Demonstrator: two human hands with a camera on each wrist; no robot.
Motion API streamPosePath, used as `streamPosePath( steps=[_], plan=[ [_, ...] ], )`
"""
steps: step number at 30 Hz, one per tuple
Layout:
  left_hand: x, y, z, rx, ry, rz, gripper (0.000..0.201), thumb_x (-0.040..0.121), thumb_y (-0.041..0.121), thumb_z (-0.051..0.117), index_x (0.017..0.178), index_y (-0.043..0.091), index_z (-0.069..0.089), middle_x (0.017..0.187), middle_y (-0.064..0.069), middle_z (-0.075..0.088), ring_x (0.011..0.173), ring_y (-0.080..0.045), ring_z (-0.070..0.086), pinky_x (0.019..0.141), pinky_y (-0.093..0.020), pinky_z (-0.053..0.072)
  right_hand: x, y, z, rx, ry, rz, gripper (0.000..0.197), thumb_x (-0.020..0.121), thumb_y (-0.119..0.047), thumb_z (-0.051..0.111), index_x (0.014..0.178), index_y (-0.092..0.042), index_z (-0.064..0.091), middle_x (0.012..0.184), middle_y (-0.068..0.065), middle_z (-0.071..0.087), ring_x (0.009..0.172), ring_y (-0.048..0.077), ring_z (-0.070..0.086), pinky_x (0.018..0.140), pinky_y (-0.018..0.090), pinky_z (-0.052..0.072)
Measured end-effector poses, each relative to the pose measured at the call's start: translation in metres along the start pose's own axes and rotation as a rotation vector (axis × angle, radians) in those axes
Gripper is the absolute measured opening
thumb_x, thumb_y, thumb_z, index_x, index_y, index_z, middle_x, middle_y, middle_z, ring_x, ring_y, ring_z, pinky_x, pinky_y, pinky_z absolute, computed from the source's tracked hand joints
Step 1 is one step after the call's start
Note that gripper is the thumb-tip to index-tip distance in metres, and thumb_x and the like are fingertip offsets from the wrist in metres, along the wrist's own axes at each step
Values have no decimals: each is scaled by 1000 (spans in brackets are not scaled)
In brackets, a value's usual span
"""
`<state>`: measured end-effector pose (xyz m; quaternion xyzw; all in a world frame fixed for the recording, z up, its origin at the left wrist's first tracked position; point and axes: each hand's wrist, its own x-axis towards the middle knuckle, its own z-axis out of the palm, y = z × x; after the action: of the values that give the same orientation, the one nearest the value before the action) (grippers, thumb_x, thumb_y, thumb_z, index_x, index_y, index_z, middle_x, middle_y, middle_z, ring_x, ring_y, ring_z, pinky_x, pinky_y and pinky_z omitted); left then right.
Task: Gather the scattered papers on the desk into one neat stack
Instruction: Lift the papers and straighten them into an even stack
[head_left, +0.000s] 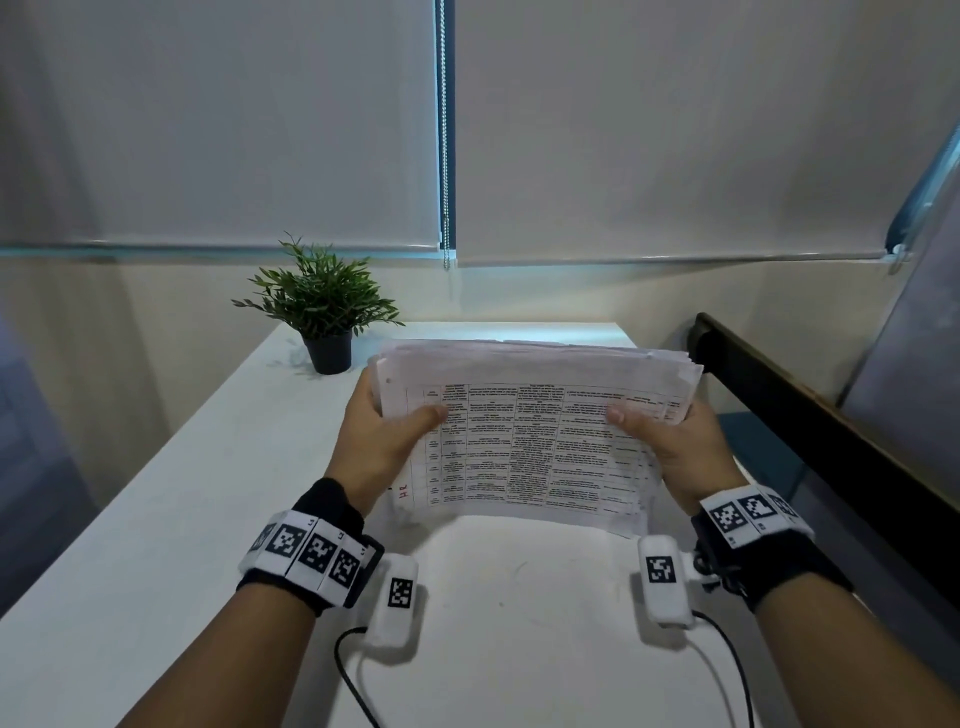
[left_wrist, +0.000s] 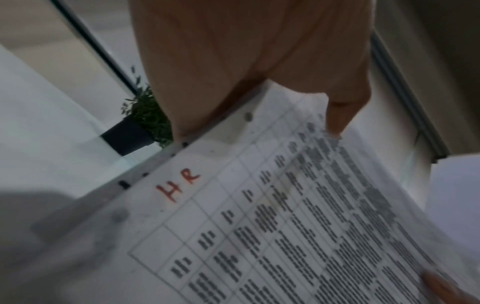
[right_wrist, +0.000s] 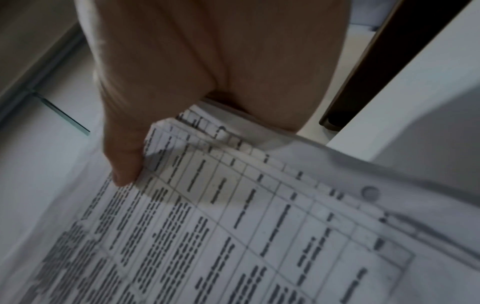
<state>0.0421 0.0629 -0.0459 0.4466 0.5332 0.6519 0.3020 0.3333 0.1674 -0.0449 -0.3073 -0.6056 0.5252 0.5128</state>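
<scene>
Both the left hand (head_left: 379, 441) and the right hand (head_left: 675, 447) pinch the papers (head_left: 535, 447), thumbs on top, other fingers hidden beneath, held above the table (head_left: 156, 519). The sheaf between the thumbs looks light, floppy and slippery, its far edges ragged; gripping the short sides seems wise.

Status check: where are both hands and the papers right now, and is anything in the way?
Left hand and right hand grip the paper stack at opposite ends. Stack lifted off the desk, edges uneven. Potted plant far left, clear of it.
</scene>
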Motion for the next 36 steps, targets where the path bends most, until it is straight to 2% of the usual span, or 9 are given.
streamPosePath(
  steps=[4, 8, 14, 17, 20, 24, 29, 33, 36],
  plan=[
    [2, -4, -9, 178, -39, -43, 36, 87, -11, 68, 119, 5, 74, 111, -5, 81, 105, -26, 77, 99, -53, 58, 2, -2, 1, -36, -53, 9, 39, 79, 3, 81, 90, -34, 84, 110, 16, 81, 106, 38, 76, 101, 65, 54],
    [4, 14, -15, 185, -136, -43, 36, 89, -13, 63, 111, 13, 76, 110, -2, 82, 106, -23, 77, 96, -40, 59, 4, -4, 1, 40, -125, 9, 35, 66, -21, 93, 99, -31, 83, 116, 17, 79, 112, 38, 75, 105, 63, 52],
    [4, 20, -24, 220, -203, -94, 37, 87, -8, 70, 120, 8, 75, 117, -7, 79, 111, -27, 75, 102, -51, 55, 6, 4, 3, 78, -137, 63, 84, 37, -42, 105, 110, -10, 77, 116, 22, 78, 110, 41, 74, 104, 63, 52],
    [-3, 25, -27, 253, -170, -102, 31, 89, -9, 67, 114, 8, 75, 111, -7, 81, 105, -29, 77, 88, -42, 61, 7, -1, 1, 21, -102, 48, 79, 40, -41, 104, 110, -16, 77, 113, 18, 79, 110, 39, 74, 102, 59, 56],
    [6, 55, -33, 361, -112, 47, 19, 89, -1, 72, 103, 12, 72, 97, -9, 80, 78, -16, 77, 58, -23, 57, 18, -27, -5, -138, 184, -140, 88, 50, -41, 101, 127, -33, 60, 118, 1, 67, 108, 26, 68, 98, 46, 59],
    [13, 133, -16, 662, -179, 364, 17, 79, 16, 73, 93, 23, 69, 86, 15, 74, 73, -4, 69, 67, -18, 54, 21, -77, 15, -686, 95, -406, 114, 51, -61, 94, 149, -33, 44, 135, -4, 59, 117, 12, 58, 100, 32, 46],
    [17, 177, 23, 1045, -259, 556, 20, 80, 14, 72, 94, 24, 63, 83, 11, 60, 77, -16, 62, 59, -17, 42, 27, -92, 51, -701, -234, -197, 40, 81, -21, 86, 118, -14, 75, 109, 5, 80, 101, 24, 77, 94, 51, 60],
    [19, 152, 14, 1063, 40, 547, 76, 73, 37, 83, 140, 38, 48, 128, -2, 59, 122, -29, 53, 105, -49, 43, 22, -68, 42, -443, -223, -85, 22, 89, -5, 79, 111, -6, 78, 107, 10, 82, 101, 28, 79, 96, 56, 60],
    [19, 107, -9, 666, 346, 290, 132, 54, 57, 93, 158, 45, 14, 159, -10, 35, 147, -33, 33, 115, -60, 34, 15, -56, 33, -302, -149, -59, 25, 89, -1, 76, 113, -4, 77, 109, 10, 82, 103, 28, 78, 101, 55, 58]
  ],
)
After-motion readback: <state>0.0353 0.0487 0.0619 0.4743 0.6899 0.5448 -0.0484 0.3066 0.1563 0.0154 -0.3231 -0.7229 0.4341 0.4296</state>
